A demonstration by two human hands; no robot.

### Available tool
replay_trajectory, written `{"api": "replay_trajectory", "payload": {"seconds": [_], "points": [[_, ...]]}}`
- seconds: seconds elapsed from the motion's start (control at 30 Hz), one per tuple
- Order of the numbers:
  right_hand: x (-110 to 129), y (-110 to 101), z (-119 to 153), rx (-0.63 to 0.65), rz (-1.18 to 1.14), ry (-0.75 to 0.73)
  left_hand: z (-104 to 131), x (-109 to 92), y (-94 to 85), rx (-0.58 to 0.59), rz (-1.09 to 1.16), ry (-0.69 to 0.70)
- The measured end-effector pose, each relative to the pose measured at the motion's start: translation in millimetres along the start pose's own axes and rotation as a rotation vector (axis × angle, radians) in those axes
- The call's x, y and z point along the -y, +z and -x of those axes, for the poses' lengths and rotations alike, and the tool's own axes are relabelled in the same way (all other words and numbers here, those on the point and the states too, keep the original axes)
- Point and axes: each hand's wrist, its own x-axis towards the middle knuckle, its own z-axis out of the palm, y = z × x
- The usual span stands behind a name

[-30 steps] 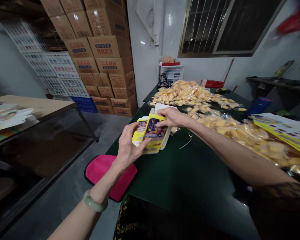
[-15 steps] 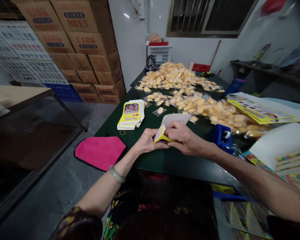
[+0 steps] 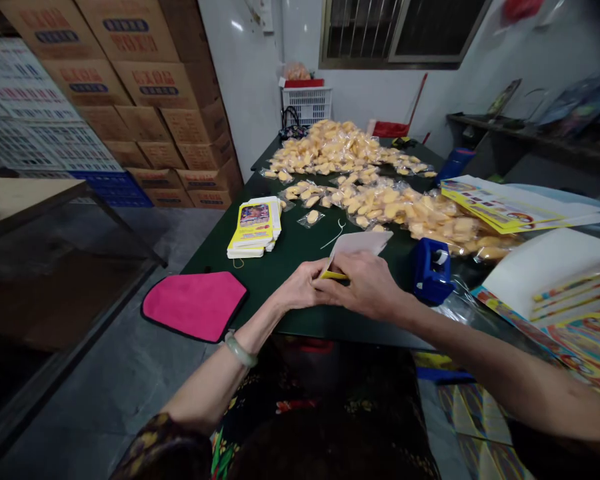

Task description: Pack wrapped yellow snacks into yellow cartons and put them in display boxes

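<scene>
White-yellow carton (image 3: pixel 366 243) in closed grip between left hand (image 3: pixel 300 287), curled right hand (image 3: pixel 373 285).

It looks like a small food-packing workshop. Brown shipping boxes (image 3: pixel 150 83) with printed lettering rise in a stack at upper left, beside white slatted crates (image 3: pixel 25 100). Across the middle, a green worktop (image 3: pixel 260 277) carries a heap of clear-wrapped yellow pieces (image 3: pixel 335 150), a pile of yellow printed cartons (image 3: pixel 255 227) and a blue tape dispenser (image 3: pixel 433 270). A barred window (image 3: pixel 360 30) and bare grey floor (image 3: pixel 115 393) add to the workroom look.
</scene>
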Motion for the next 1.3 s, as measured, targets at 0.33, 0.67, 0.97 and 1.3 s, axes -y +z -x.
{"api": "replay_trajectory", "payload": {"seconds": [0.33, 0.67, 0.97, 1.3], "points": [[2.2, 0.8, 16.4, -0.086, -0.234, -0.140, -0.5, -17.8, -9.6, 0.113, -0.168, 0.093], [9.0, 5.2, 2.1, -0.680, -0.228, -0.178, -5.8, 1.0, -18.8, -0.329, 0.064, 0.010], [-16.4, 79.9, 18.5, -0.627, -0.833, 0.059, 29.5, 17.2, -31.2, -0.267, 0.195, -0.182], [-29.4, 97.0, 18.0, -0.622, -0.738, -0.039, 41.7, 46.5, -4.4, -0.624, -0.204, 0.268]]}}
